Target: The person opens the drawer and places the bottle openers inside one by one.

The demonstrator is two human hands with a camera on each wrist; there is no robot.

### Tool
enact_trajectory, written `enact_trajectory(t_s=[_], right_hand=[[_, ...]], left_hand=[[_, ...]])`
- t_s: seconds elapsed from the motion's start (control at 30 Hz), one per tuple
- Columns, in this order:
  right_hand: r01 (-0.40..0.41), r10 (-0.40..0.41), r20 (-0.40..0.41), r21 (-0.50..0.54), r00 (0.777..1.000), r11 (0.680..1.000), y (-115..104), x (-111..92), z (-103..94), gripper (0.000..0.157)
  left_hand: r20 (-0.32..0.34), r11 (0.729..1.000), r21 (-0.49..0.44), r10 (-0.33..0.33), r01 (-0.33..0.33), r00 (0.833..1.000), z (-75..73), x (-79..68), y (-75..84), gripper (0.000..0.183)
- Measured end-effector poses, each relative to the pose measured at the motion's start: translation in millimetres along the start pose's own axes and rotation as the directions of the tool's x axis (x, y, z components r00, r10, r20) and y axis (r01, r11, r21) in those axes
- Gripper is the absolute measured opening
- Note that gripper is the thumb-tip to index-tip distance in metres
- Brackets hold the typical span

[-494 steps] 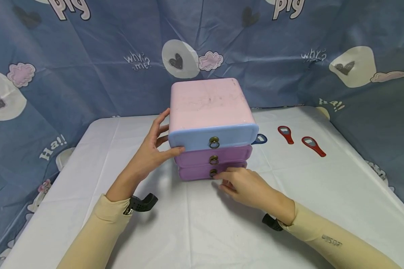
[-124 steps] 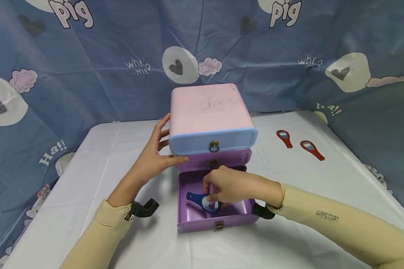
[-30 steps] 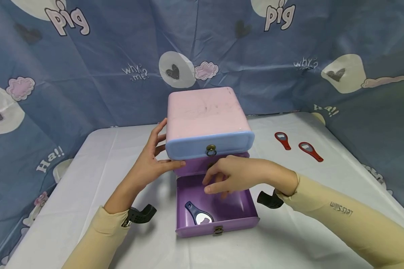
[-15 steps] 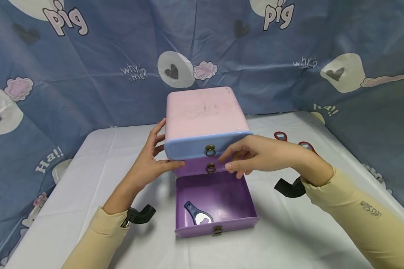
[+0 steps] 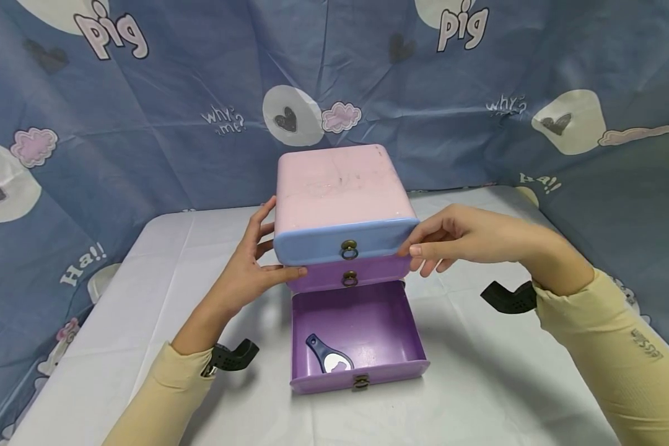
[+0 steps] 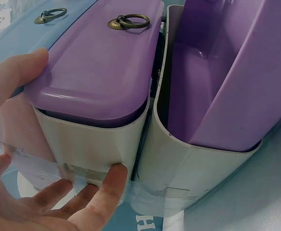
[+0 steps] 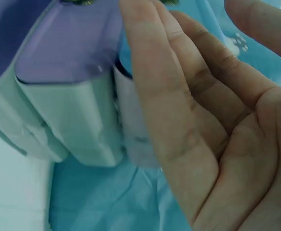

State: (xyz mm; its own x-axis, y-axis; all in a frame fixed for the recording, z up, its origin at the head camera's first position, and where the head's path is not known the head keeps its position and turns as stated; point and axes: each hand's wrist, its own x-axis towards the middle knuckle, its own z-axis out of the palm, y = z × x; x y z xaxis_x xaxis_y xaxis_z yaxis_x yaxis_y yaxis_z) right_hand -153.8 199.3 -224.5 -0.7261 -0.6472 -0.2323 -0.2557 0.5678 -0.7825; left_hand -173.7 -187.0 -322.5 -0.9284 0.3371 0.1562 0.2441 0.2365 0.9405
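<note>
In the head view a small drawer unit with a pink top (image 5: 340, 186) stands on the table. Its top drawer front is blue (image 5: 312, 246), the middle drawer (image 5: 323, 275) is purple and closed. The purple bottom drawer (image 5: 379, 328) is pulled out. A small dark-blue paddle-shaped thing (image 5: 319, 348), with a holed handle and a light oval face, lies in its front left part. My left hand (image 5: 245, 272) rests against the unit's left side, thumb on the front edge, fingers spread along the wall. My right hand (image 5: 468, 238), fingers loosely bent and holding nothing, hovers by the right front corner.
The unit stands on a white-covered table (image 5: 201, 229) before a blue printed cloth (image 5: 201, 62). The right forearm and hand cover the part of the table where two red paddle-shaped things lay. Black wrist cameras (image 5: 234, 356) hang below both wrists.
Earlier the bottom drawer was closed; it got pulled out and my right hand placed the blue thing inside. Since then the right hand has withdrawn up and rightward, while the left stays at the unit.
</note>
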Motion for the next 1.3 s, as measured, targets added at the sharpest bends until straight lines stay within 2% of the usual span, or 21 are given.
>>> enact_trajectory(t_s=[0.2, 0.37, 0.5, 0.63, 0.77, 0.97, 1.1, 1.3], right_hand=[[-0.013, 0.015, -0.046, 0.049, 0.999, 0.999, 13, -10, -23.0, 0.028], [-0.011, 0.025, -0.114, 0.124, 0.993, 0.992, 39, -10, -41.7, 0.036], [-0.047, 0.082, -0.171, 0.2, 0.982, 0.979, 61, -5, -53.3, 0.039], [-0.088, 0.153, -0.23, 0.271, 0.961, 0.959, 82, 1, -62.2, 0.041], [-0.127, 0.238, -0.287, 0.359, 0.928, 0.925, 102, 8, -69.5, 0.049], [-0.142, 0.317, -0.341, 0.451, 0.885, 0.881, 129, 17, -79.7, 0.058], [-0.182, 0.362, -0.355, 0.45, 0.862, 0.874, 146, 23, -82.5, 0.06], [-0.241, 0.396, -0.384, 0.393, 0.834, 0.887, 165, 31, -81.7, 0.057]], left_hand=[[-0.003, 1.0, 0.002, -0.006, 0.006, 1.0, -1.6, -0.1, 0.6, 0.126], [-0.005, 1.0, 0.001, -0.008, 0.008, 1.0, -1.6, -0.3, 0.3, 0.125], [-0.005, 1.0, 0.0, -0.011, 0.011, 1.0, -1.2, -0.3, -0.6, 0.125], [-0.005, 1.0, -0.005, -0.015, 0.015, 1.0, -0.7, 0.0, -1.2, 0.126], [-0.003, 1.0, -0.012, -0.025, 0.025, 1.0, -0.4, 0.6, -1.1, 0.126], [-0.005, 1.0, -0.006, -0.031, 0.031, 1.0, -0.3, 1.5, 0.1, 0.127], [-0.005, 1.0, -0.001, -0.031, 0.031, 1.0, -0.5, 1.6, 0.4, 0.127], [-0.003, 1.0, -0.009, -0.03, 0.03, 1.0, 0.5, 1.2, 1.0, 0.127]])
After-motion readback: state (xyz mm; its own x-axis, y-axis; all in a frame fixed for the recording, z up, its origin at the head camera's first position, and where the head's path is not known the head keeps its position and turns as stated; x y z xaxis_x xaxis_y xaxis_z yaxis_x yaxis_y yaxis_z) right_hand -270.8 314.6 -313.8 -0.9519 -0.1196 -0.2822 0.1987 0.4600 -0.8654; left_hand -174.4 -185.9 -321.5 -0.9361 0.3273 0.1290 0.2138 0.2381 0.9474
